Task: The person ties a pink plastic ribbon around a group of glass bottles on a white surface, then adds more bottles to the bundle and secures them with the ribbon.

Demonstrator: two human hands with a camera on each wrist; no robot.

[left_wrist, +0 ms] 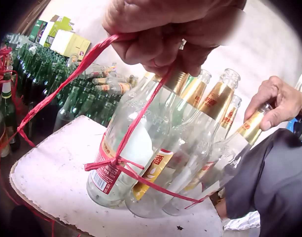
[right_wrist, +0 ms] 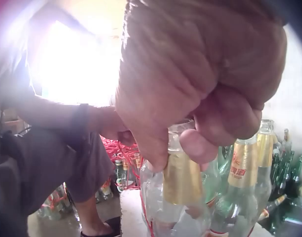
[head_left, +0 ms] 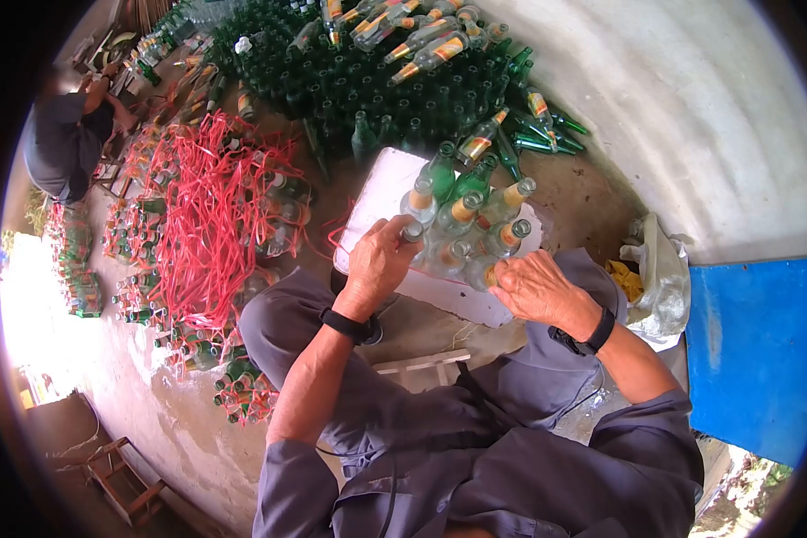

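Observation:
A cluster of clear and green bottles (head_left: 464, 208) stands upright on a white board (head_left: 381, 184) in front of the seated person. Red twine (left_wrist: 122, 153) runs around the bottles low down, with a knot at the near bottle's label. The left hand (head_left: 377, 264) pinches a bottle's neck at the cluster's left side; in the left wrist view a strand of the twine rises to its curled fingers. On the right side, the right hand (head_left: 542, 287) grips the gold-foiled neck (right_wrist: 182, 177) of a clear bottle between thumb and fingers.
Many green bottles (head_left: 359, 99) stand behind the board, with labelled ones lying on top. Tied bundles under a heap of red twine (head_left: 211, 224) lie left. A blue panel (head_left: 758, 350) and plastic bag (head_left: 663, 273) are right. Another person (head_left: 63, 143) sits far left.

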